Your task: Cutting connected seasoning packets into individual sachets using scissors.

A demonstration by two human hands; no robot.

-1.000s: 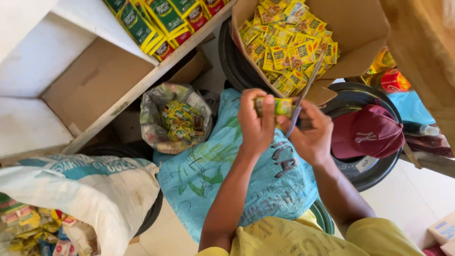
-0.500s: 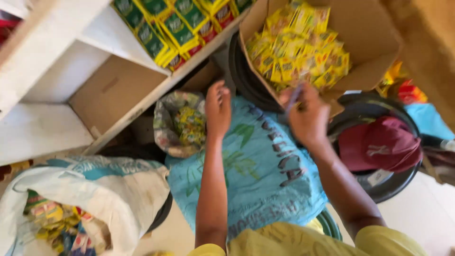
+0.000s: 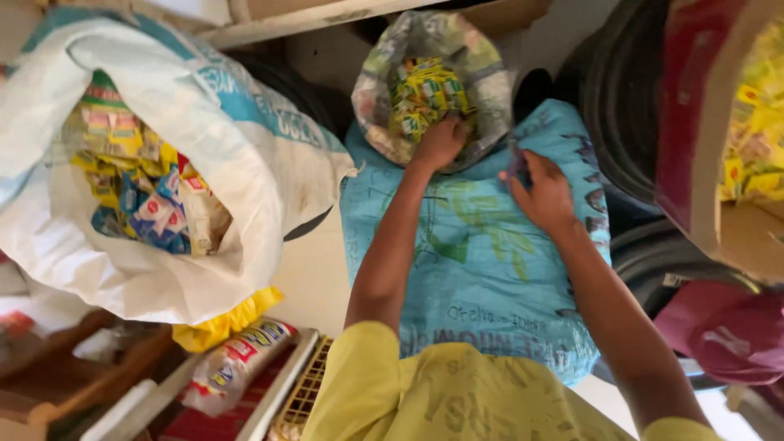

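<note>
Head view, looking down. Left hand [image 3: 441, 140] at 12 o'clock, reaching into small open bag [image 3: 384, 106], fingers curled among yellow-green sachets [image 3: 425, 94]; whether anything is gripped cannot be told. Right hand [image 3: 541, 192] just right of centre, resting on blue woven sack [image 3: 474, 261], fingers bent round small dark object, blurred. Large white sack [image 3: 245, 163] of mixed packets at 9 o'clock. Cardboard box [image 3: 710, 163] of yellow sachets at 3 o'clock.
</note>
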